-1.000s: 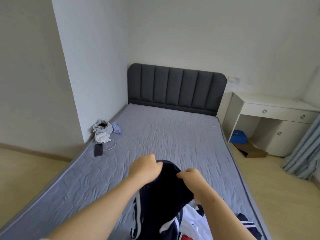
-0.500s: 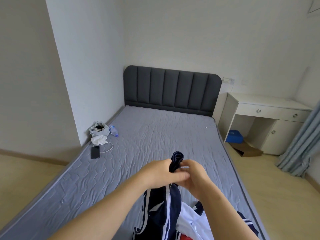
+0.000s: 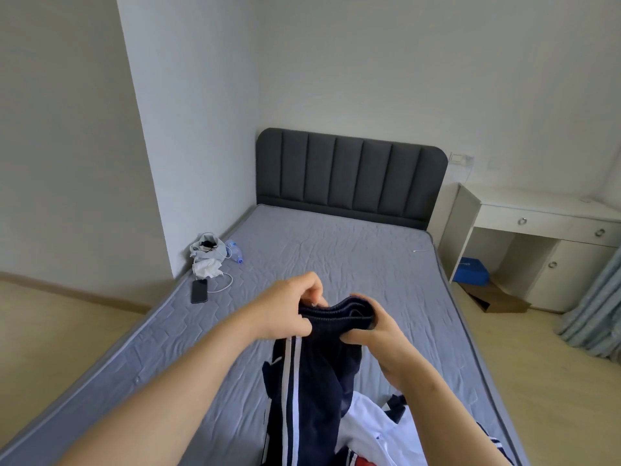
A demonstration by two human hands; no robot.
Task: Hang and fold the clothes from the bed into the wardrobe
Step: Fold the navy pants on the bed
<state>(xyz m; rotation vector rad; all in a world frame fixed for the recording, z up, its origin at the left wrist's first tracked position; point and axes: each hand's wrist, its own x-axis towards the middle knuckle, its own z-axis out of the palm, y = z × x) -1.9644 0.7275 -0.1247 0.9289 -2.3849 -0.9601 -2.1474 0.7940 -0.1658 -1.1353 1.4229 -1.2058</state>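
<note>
White-walled room, pale wood-look floor (image 3: pixel 50 331). Centre: bed with grey quilted mattress cover (image 3: pixel 336 264), fabric wrinkled, stitched in a hexagon-like pattern; dark grey upholstered headboard (image 3: pixel 351 176), vertical channels, rounded top corners.

Left edge of bed, near the wall corner: crumpled white-grey bag or cloth bundle (image 3: pixel 206 253), clear plastic bottle (image 3: pixel 235 252) lying just beside it, black smartphone (image 3: pixel 199 290) flat on the cover with a white cable (image 3: pixel 225 284) curling next to it.

Foreground, above the mattress: left hand (image 3: pixel 289 309) clenched on the left end of the waistband of navy blue track trousers with white side stripes (image 3: pixel 312 381); right hand (image 3: pixel 376 334) pinching the right end of the same ribbed waistband. Trousers hang down from both hands; lower part meets a heap of white and navy clothes (image 3: pixel 379 435) on the near bed edge.

Right: white desk (image 3: pixel 537 216), drawers with round metal knobs; blue box (image 3: pixel 473 270) and brown cardboard (image 3: pixel 497 297) beneath. Far right: pale blue-grey pleated curtain (image 3: pixel 594 307).
</note>
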